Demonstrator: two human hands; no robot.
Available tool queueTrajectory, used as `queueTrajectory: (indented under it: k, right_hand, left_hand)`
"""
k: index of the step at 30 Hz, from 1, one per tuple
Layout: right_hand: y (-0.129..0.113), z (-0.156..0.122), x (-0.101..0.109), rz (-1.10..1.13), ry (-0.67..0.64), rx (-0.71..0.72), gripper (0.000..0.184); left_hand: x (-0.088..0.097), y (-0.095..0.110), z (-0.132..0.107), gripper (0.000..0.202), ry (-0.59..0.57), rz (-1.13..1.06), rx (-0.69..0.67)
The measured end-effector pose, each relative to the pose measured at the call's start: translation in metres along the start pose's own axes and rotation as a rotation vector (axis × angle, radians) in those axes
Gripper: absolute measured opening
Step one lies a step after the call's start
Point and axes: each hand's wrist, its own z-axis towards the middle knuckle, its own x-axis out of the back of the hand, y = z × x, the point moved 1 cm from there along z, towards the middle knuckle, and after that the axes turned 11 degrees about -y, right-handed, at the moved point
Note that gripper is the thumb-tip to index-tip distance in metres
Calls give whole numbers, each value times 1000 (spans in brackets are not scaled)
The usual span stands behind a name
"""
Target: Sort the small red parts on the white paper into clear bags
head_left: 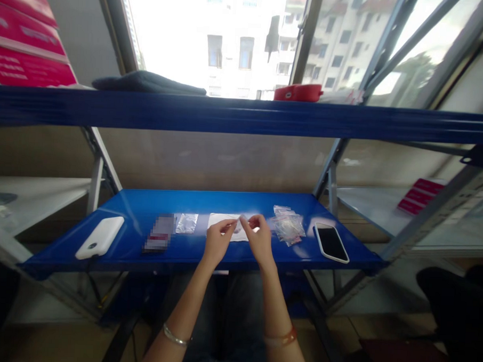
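A blue shelf [244,116] spans the view above a blue table [224,200], whose middle seems given over to the hands, with things ranged at either side within short reach. On it a white sheet [217,218] lies flat, perhaps as a pale backing against which small things show up. Over the sheet the left hand [219,237] and right hand [260,238] come together at thumbs and fingertips. A white device [101,238] rests near the table's left end and a phone [331,243] near its right, both probably set aside from the work. A heap of clear bags [289,226] lies just beyond the right hand, a pixelated packet [159,234] and a single flat bag [187,223] to the left. Smallest is a clear piece [242,222] above the sheet, apparently pinched by both hands to steady it — its exact shape is too small to tell. Device, packet and phone lie close to the front edge, so wide sideways sweeps want care — blue surface behind the sheet gives more room, away from the body
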Motion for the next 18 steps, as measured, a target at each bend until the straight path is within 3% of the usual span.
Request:
queueTrajectory:
  k: [3, 6, 13, 18]
  right_hand:
    - [-2, -10, -16, 269, -136, -100, 32]
    - [0, -19, -26, 412, -154, -139, 31]
    - [14, -30, -21, 464, -279, -179, 27]
    - [16, -36, -20, 459, -290, -215, 29]
  left_hand:
    - [-6, 2, -6, 27, 3, -4, -10]
    - [-12, 2, -14, 28, 24, 2, -2]
    - [-16, -9, -35, 25, 99, 110, -31]
    - [-10, -9, -42, 20, 98, 174, -28]
